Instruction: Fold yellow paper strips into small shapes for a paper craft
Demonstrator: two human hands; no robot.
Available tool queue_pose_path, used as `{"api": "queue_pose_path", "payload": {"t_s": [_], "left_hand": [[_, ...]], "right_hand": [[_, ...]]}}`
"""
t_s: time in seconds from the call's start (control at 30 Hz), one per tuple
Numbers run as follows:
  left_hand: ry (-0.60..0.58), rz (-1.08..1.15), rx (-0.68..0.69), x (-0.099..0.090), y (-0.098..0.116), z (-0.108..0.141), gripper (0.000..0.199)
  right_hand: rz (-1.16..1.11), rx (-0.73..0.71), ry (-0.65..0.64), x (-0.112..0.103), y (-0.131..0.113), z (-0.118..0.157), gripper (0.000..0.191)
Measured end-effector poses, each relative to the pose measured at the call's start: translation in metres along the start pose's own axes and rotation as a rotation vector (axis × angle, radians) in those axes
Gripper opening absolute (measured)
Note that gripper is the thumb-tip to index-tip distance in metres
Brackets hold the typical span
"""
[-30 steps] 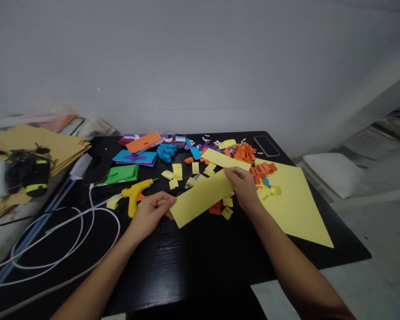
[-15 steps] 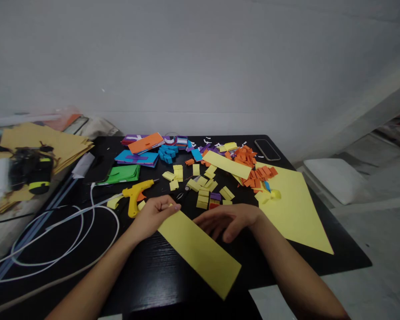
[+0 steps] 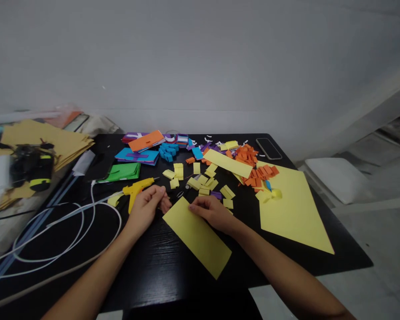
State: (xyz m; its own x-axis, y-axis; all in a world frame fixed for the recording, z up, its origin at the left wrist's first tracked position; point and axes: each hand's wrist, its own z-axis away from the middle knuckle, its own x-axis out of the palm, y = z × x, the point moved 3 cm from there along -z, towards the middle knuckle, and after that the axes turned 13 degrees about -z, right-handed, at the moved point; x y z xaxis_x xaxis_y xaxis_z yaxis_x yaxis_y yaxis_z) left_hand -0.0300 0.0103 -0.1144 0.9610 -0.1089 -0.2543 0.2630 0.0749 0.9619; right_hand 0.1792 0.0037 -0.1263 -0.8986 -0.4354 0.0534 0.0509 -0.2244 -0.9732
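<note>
At a black table [image 3: 186, 275] against a pale wall, a person's right hand [image 3: 213, 214] pinches a yellow strip [image 3: 198, 240] near its far end, thumb on top and fingertips underneath, the strip slanting from the grip toward the near edge. The left hand [image 3: 146, 206], just beside the strip's far left corner, has its fingers curled loosely with the thumb over them; whether they touch or hold anything appears too dim to tell. Left of the strip, beyond the left hand, lies a yellow glue gun [image 3: 135, 190]. Yellow tabs [image 3: 178, 170] are scattered beyond the strip, with scissors [image 3: 183, 191] partly among them. Farther beyond, to the left, sit colored folded papers [image 3: 138, 155]; to the right of the strip are orange pieces [image 3: 246, 155], a large yellow sheet [image 3: 295, 213] and a phone [image 3: 268, 148].
</note>
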Motion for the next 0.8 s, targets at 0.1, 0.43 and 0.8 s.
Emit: {"api": "queue_pose_path", "payload": {"t_s": [0.1, 0.43, 0.8], "left_hand": [[-0.021, 0.005, 0.011, 0.004, 0.000, 0.002, 0.044], [-0.388, -0.093, -0.052, 0.020, -0.001, 0.009, 0.033], [-0.128, -0.035, -0.090, -0.006, -0.003, -0.003, 0.032]], "right_hand": [[-0.016, -0.009, 0.004, 0.001, 0.000, 0.000, 0.030], [0.020, -0.022, -0.073, 0.013, 0.002, 0.003, 0.031], [0.011, -0.035, -0.102, -0.002, -0.002, -0.001, 0.024]]}}
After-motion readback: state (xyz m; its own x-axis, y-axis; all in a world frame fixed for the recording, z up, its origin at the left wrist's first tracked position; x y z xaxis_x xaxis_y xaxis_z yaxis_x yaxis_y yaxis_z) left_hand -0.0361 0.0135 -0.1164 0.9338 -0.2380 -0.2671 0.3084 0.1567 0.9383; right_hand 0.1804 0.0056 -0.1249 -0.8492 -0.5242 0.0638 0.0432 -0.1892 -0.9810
